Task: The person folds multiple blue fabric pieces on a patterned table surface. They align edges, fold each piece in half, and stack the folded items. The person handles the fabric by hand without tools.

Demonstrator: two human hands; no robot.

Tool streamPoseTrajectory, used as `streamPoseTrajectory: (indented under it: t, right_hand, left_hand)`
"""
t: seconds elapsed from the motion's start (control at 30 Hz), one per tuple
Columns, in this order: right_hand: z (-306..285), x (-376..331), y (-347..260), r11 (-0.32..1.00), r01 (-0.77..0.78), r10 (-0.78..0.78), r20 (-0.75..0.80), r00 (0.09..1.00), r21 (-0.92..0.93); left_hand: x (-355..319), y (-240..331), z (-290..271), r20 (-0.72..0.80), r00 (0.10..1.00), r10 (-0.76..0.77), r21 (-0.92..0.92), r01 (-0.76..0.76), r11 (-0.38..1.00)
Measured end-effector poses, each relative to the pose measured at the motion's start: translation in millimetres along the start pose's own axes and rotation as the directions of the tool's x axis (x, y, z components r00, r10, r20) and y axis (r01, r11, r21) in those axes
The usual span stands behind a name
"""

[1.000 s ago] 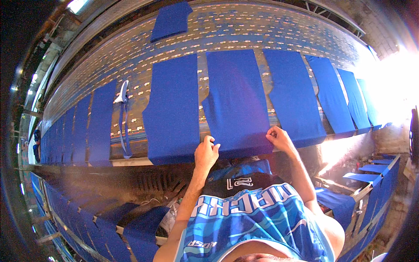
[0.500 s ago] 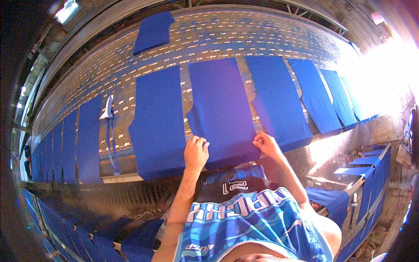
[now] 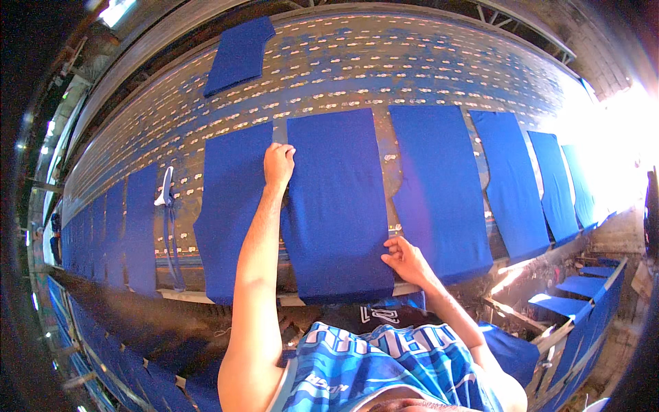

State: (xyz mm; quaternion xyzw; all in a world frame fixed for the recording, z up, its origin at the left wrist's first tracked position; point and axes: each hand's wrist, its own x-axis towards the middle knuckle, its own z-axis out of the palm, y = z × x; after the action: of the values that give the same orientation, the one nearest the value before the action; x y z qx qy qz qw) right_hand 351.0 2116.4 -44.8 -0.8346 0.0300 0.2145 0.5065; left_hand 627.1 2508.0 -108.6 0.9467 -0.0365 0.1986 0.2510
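A flat blue fabric panel (image 3: 336, 199) lies in front of me across the table's near part, its lower end hanging over the front edge. My left hand (image 3: 278, 167) is at the panel's left edge close to its far end, fingers curled and pinched on that edge. Lower down, by the right edge, is my right hand (image 3: 406, 262), its thumb and forefinger apart and touching the panel's side. To the left lies a second blue panel (image 3: 230, 199), partly hidden by my left forearm. Another blue panel (image 3: 439, 192) lies to the right, past a narrow gap.
The long table (image 3: 329, 65) has rows of small pale marks. A folded blue stack (image 3: 240, 55) sits at its far side. A white tool with a strap (image 3: 167, 189) lies at left. More panels run both ways, and a rack with blue pieces (image 3: 583, 302) stands behind right.
My left hand has moved from the panel's near end up along its left edge. My right hand stays near the right edge, its fingers now more apart. The panel lies flatter.
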Motion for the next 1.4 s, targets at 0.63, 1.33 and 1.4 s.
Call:
streamPoseTrajectory:
  t: [0.63, 1.33, 1.4]
  right_hand:
    - [-62.7, 389.0, -76.8, 0.968, 0.161, -0.235, -0.468, 0.852, -0.192]
    - [-58.0, 420.8, -93.1, 0.949, 0.066, -0.245, -0.592, 0.768, -0.308]
    - [-58.8, 421.7, -93.7, 0.951, 0.059, -0.236, -0.591, 0.772, -0.302]
  left_hand:
    - [106.8, -31.8, 38.7, 0.041, 0.994, -0.098, -0.127, 0.103, 0.987]
    - [106.7, -44.8, 53.9, 0.006, 0.996, 0.088, 0.146, -0.088, 0.985]
    - [103.7, -43.4, 57.0, -0.035, 0.997, 0.066, 0.152, -0.060, 0.986]
